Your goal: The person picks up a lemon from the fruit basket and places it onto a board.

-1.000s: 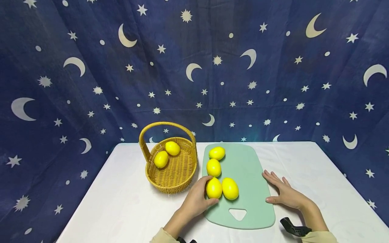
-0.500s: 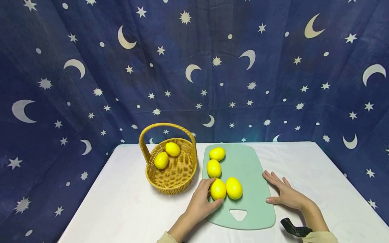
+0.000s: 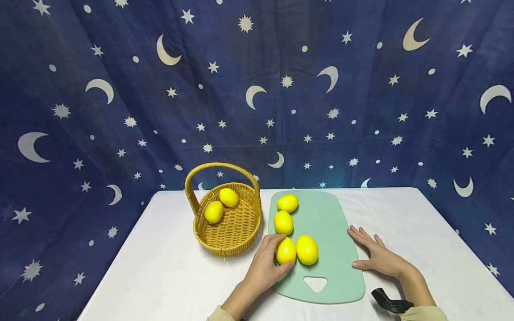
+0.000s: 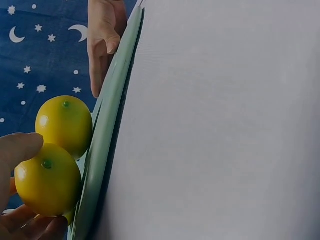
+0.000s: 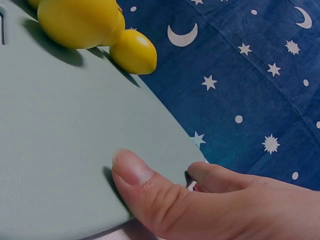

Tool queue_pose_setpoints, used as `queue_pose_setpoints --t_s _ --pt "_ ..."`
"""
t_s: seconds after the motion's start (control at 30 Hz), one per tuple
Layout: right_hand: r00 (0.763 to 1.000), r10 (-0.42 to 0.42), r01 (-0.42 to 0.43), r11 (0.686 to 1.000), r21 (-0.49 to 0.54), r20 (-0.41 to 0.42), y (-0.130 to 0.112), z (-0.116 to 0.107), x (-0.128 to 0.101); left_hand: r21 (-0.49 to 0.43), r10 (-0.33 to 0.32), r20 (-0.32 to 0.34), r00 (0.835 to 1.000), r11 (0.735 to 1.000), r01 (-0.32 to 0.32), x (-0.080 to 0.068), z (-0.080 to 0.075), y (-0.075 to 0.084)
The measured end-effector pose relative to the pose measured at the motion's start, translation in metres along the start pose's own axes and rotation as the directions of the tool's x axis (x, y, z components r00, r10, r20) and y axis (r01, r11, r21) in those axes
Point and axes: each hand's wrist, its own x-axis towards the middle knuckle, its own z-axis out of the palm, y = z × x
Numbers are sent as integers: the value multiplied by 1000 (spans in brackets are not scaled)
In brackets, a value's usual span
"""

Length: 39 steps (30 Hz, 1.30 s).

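Observation:
My left hand (image 3: 267, 263) holds a yellow lemon (image 3: 286, 251) between thumb and fingers on the pale green cutting board (image 3: 329, 223). A second lemon (image 3: 307, 250) lies just right of it; in the left wrist view the held lemon (image 4: 48, 179) overlaps it. Farther back on the board's left side sit two more, a nearer lemon (image 3: 283, 222) and a farther lemon (image 3: 287, 203). At the board's right edge rests my right hand (image 3: 375, 253), its fingers spread and relaxed. Its thumb (image 5: 132, 170) lies over the board's edge in the right wrist view.
Left of the board stands a round wicker basket (image 3: 226, 252) with a tall arched handle (image 3: 221, 164). Inside lie two lemons (image 3: 214, 212). White cloth (image 3: 160, 267) covers the table, and a blue curtain (image 3: 225, 102) with stars and moons hangs behind.
My left hand shifted right with its lemon, pushing the neighbouring lemon along, then both came back left a little. My right hand has stayed put.

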Motion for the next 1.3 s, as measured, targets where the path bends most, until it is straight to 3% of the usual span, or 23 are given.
queue_pose_setpoints --t_s 0.37,0.53,0.67,0.83,0.9,1.0,1.13,1.23,1.3 --pt "1000 -3 3 1000 8 -7 1 1 2 7 -27 0 1000 1000 27 1 -4 -1" --pt "1000 -12 12 1000 1 -5 -1 1 4 51 -13 -35 999 999 15 2 -9 0" --pt "1000 -22 22 1000 2 -9 0 0 3 113 110 -103 989 989 -98 4 -18 9" --pt "999 -31 31 999 22 -14 2 2 -1 67 278 -190 942 960 -271 8 -46 27" --pt "999 -33 34 999 25 -15 3 1 -2 32 295 -232 927 955 -296 12 -60 28" --pt "999 -35 35 999 27 -18 4 2 -2 6 296 -311 903 951 -309 24 -80 17" --pt "999 -28 29 999 43 -24 4 3 -4 11 261 -389 883 960 -279 41 -103 -14" --pt "999 -25 26 998 49 -26 4 4 -4 28 193 -405 894 980 -199 49 -117 -41" --pt "999 -25 26 999 43 -29 3 4 -3 31 117 -391 913 993 -114 51 -124 -57"
